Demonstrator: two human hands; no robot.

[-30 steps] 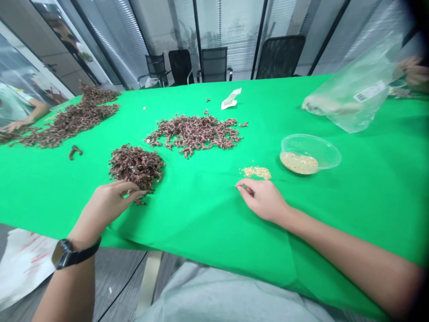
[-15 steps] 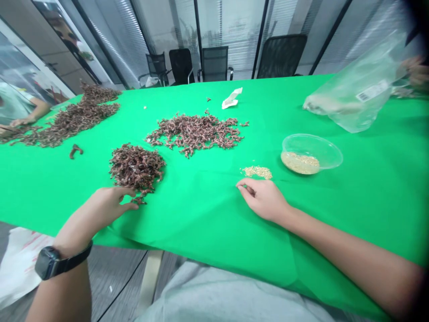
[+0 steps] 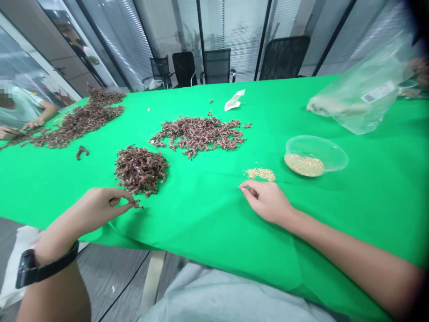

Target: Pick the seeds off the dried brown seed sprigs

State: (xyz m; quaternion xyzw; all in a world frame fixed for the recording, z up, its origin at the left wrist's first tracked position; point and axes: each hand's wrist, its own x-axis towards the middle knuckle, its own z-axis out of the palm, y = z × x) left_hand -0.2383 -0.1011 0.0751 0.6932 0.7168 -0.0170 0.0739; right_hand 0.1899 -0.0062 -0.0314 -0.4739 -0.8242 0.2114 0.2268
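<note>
My left hand (image 3: 100, 208), with a black watch on its wrist, pinches a small dried brown piece (image 3: 138, 204) between thumb and fingertips. It is just in front of a heaped pile of similar reddish-brown dried pieces (image 3: 141, 170). My right hand (image 3: 268, 201) rests low over the green cloth, thumb and forefinger pressed together; anything between them is too small to make out. Just beyond those fingers lies a small scatter of pale, grain-like bits (image 3: 260, 173). To the right stands a clear plastic bowl (image 3: 330, 156) with more of these bits in it.
A wider, flatter spread of brown pieces (image 3: 201, 134) lies mid-table. Farther left is a long pile (image 3: 80, 123), with another person's hands (image 3: 33, 124) at its edge. A crumpled white paper (image 3: 234, 100) and a clear plastic bag (image 3: 358, 105) lie toward the back.
My left hand has closed its fingers on a small brown piece and drawn it slightly clear of the heap. My right hand keeps its pinch by the pale bits.
</note>
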